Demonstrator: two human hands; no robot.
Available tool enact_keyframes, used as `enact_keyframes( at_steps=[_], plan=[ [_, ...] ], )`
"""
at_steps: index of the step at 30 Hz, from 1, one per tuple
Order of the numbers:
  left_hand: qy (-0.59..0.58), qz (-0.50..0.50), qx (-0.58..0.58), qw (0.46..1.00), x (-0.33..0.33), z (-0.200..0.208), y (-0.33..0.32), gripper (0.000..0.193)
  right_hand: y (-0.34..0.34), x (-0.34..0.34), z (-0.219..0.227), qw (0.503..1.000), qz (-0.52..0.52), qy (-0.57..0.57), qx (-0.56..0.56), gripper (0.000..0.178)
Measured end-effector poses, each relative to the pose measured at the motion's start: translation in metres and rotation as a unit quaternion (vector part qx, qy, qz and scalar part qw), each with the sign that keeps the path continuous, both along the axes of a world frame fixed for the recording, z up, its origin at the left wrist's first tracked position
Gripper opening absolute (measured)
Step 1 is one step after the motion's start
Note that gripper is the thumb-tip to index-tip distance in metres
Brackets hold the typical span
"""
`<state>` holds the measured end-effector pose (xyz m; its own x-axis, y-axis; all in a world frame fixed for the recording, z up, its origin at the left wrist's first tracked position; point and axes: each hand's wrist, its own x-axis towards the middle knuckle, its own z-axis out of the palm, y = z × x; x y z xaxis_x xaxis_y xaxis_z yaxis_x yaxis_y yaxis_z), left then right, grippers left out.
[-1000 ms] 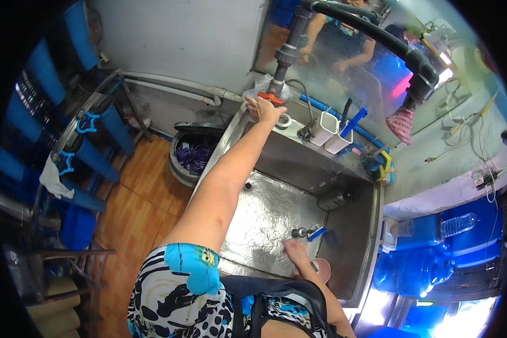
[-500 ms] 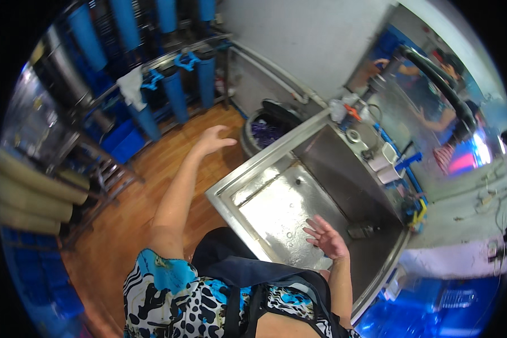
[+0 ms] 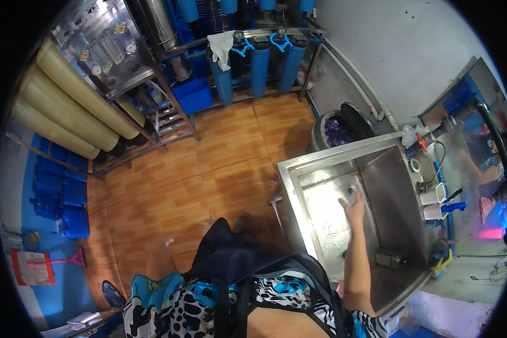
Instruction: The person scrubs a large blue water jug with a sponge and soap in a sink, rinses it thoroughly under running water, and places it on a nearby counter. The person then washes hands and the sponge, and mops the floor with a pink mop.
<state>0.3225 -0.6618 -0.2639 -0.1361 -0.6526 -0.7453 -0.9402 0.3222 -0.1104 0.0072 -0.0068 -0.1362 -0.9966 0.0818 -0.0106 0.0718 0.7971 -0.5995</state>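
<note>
My right hand (image 3: 353, 209) is over the basin of a stainless steel sink (image 3: 296, 197), fingers apart and holding nothing. Wet, shiny patches cover the sink's floor, and a dark drain hole shows near the fingers. A small greyish bottle-like object (image 3: 387, 259) lies in the sink's near right corner. My left arm (image 3: 160, 260) hangs low beside my body above the floor; its hand is smeared by motion, so its fingers cannot be made out.
Beyond the sink stands a dark bin (image 3: 320, 132) with purple material inside. White holders (image 3: 432, 195) and a tap sit along the sink's right ledge. Blue filter housings (image 3: 259, 73) with a white cloth (image 3: 222, 48), a blue tub (image 3: 192, 97) and long tan cylinders (image 3: 76, 112) line the far and left sides.
My view has swung left, showing more floor and equipment. My left arm has dropped from its raised reach to beside my body. My right arm has stretched farther over the sink.
</note>
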Motion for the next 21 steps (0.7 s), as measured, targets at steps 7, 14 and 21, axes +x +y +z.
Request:
enact_keyframes(
  at_steps=[7, 14, 21],
  plan=[
    [0.106, 0.131, -0.026, 0.985, 0.027, -0.066, -0.08, 0.051, -0.111, -0.097, 0.081, 0.979, -0.004, 0.186, -0.083, 0.067],
    [0.202, -0.046, 0.012, 0.978, -0.109, -0.103, -0.178, 0.05, -0.219, -0.212, 0.097, 0.99, 0.043, 0.096, -0.095, 0.053],
    [0.275, -0.172, 0.1, 0.94, -0.254, -0.085, -0.233, 0.041, -0.235, -0.269, 0.023, 0.941, 0.139, -0.264, 0.163, 0.067]
  ],
)
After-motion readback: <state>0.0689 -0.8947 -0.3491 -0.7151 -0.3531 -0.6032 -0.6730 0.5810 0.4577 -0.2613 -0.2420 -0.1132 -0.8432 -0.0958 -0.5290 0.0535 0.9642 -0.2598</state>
